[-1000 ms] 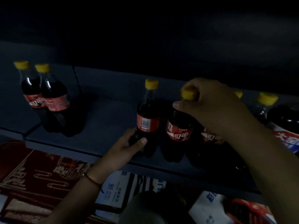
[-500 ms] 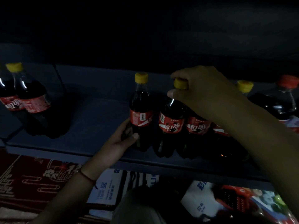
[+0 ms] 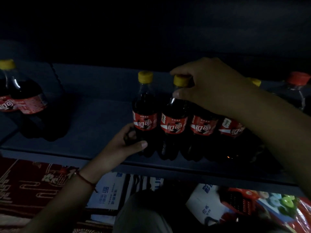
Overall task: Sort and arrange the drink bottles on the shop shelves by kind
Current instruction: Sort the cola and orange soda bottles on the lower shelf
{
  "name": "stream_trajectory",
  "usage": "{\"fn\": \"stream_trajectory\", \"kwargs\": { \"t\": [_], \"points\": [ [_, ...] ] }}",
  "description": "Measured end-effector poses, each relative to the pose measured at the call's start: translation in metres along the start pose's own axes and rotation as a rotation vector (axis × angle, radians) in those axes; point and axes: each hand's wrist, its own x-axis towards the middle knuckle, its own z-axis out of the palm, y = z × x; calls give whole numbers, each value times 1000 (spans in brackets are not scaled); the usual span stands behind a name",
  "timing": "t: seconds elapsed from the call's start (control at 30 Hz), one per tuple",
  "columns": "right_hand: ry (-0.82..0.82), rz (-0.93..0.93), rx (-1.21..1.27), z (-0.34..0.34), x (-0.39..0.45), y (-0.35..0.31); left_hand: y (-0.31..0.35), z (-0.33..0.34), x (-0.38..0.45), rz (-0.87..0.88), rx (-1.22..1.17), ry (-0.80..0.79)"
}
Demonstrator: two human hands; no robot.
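Observation:
Several cola bottles with yellow caps and red labels stand in a row on the dark grey shelf (image 3: 94, 118). My left hand (image 3: 125, 145) grips the base of the leftmost cola bottle (image 3: 145, 113) of the row. My right hand (image 3: 212, 88) holds the cap and neck of the second cola bottle (image 3: 173, 125). Two more cola bottles (image 3: 202, 126) stand to its right, partly hidden under my right forearm. Another pair of cola bottles (image 3: 25, 98) stands apart at the shelf's left end.
A larger bottle with a red cap (image 3: 297, 79) stands at the far right of the shelf. Below the shelf lie red patterned cartons (image 3: 30, 187), white and blue boxes (image 3: 107, 192) and a colourful packet (image 3: 277, 204). The shelf's back is dark.
The leftmost bottle has been turned, so its label front now faces me and it stands closer against the second bottle. The view has shifted right.

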Motion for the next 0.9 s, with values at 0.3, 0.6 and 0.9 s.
{"fn": "stream_trajectory", "kwargs": {
  "t": [0.3, 0.6, 0.9],
  "points": [
    [-73, 13, -32, -9, 3, -7, -10, 11, 3, 23, 17, 71],
    [268, -224, 56, 50, -4, -48, 5, -35, -32, 108, 39, 493],
    [-72, -138, 857, 148, 104, -207, -9, -229, -57, 33, 107, 1149]
  ]
}}
